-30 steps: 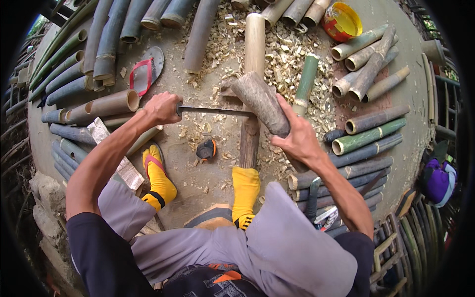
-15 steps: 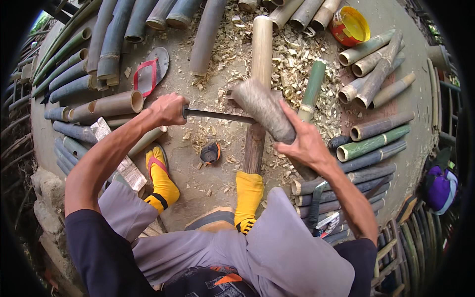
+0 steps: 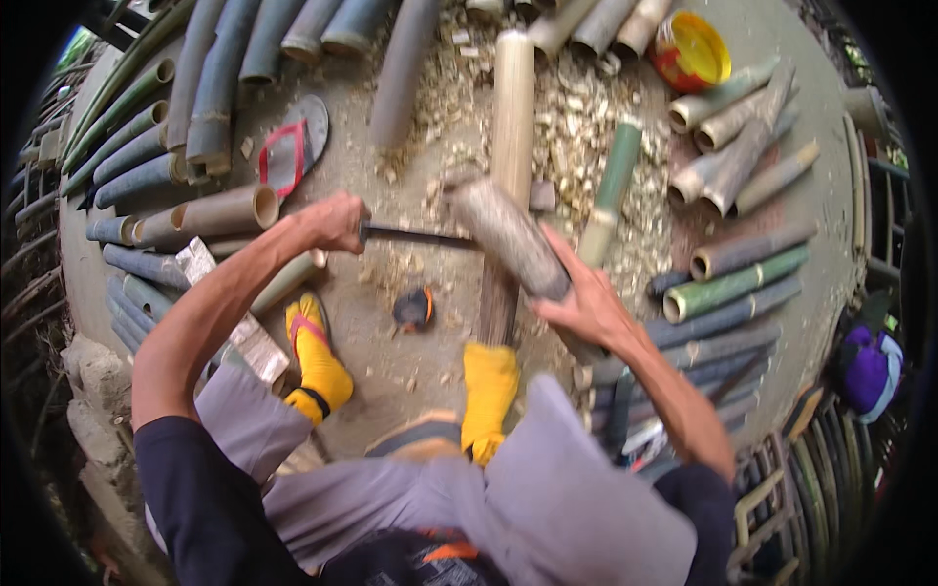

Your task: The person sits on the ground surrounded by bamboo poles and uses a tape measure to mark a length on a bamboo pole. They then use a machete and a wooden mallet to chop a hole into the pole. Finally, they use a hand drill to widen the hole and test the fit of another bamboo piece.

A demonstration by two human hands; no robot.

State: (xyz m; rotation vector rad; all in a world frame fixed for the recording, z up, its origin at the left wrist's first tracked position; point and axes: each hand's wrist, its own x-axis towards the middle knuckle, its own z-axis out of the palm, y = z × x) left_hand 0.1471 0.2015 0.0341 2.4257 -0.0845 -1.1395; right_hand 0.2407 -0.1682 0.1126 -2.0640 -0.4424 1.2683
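Observation:
My left hand (image 3: 330, 223) grips the handle of a dark blade (image 3: 420, 236) that reaches right to a grey bamboo piece (image 3: 508, 239). My right hand (image 3: 584, 303) holds that bamboo piece near its lower end, tilted up toward the left. Below it a long pale bamboo pole (image 3: 510, 166) lies on the ground, running away from me, with my foot in a yellow sock (image 3: 487, 391) on its near end. My other yellow-socked foot (image 3: 315, 354) rests to the left.
Cut bamboo lengths (image 3: 733, 283) lie stacked on the right, and several long grey poles (image 3: 195, 107) on the left. Wood shavings (image 3: 576, 146) cover the ground ahead. A red-strapped sandal (image 3: 291, 146), a yellow bowl (image 3: 692, 51) and a small dark object (image 3: 414, 309) lie around.
The view has shifted slightly; the blade and bamboo piece sit a little lower in frame, with both hands keeping their grip.

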